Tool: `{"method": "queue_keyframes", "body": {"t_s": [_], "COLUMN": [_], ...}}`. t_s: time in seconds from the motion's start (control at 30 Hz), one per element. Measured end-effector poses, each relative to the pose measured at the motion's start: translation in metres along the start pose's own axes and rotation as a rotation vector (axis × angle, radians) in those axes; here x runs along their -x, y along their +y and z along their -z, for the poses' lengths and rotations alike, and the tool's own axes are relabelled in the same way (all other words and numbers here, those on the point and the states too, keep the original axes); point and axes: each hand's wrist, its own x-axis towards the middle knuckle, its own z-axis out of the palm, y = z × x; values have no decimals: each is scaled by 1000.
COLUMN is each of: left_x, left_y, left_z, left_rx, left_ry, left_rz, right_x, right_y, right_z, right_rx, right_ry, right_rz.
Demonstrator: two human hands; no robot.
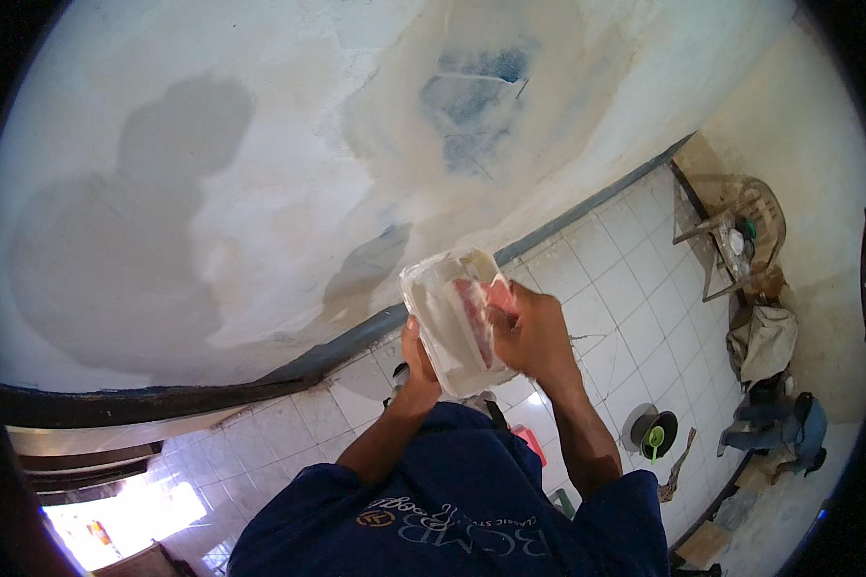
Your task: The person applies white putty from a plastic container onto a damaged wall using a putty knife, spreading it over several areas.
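My left hand [420, 363] grips the side of a whitish rectangular plastic tub [431, 332], held tilted in front of my chest. Pale, wet-looking paste coats its inside and rim. In my right hand [537, 335] is a red, flat putty spreader [473, 313], smeared with the same paste and dipped into the tub. My right fingers are closed round the spreader's upper part, and their tips are partly hidden. Just beyond the tub stands a wall [385, 144] with cream and white patches and some bluish worn areas.
A dark skirting strip [606, 200] runs along the wall's foot above white floor tiles [635, 288]. To the right are a plastic chair [765, 216] with items on it, a pale sack [768, 338] and a black basin [639, 423] holding a green scoop [653, 439]. Bright light enters lower left.
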Motion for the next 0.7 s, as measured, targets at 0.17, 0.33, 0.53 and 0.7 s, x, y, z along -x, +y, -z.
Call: {"method": "queue_keyframes", "body": {"t_s": [0.17, 0.33, 0.53, 0.7], "left_x": [-1, 0, 1, -2], "left_y": [-6, -2, 3, 2], "left_z": [15, 2, -11, -10], "left_rx": [60, 67, 57, 39], "left_ry": [68, 116, 60, 76], "left_rz": [-4, -14, -16, -25], "right_x": [1, 0, 0, -1], "right_y": [-7, -7, 1, 6], "right_z": [2, 3, 0, -2], "right_rx": [-36, -18, 75, 76], "right_ry": [-29, 22, 59, 49], "right_rz": [-19, -10, -56, -61]}}
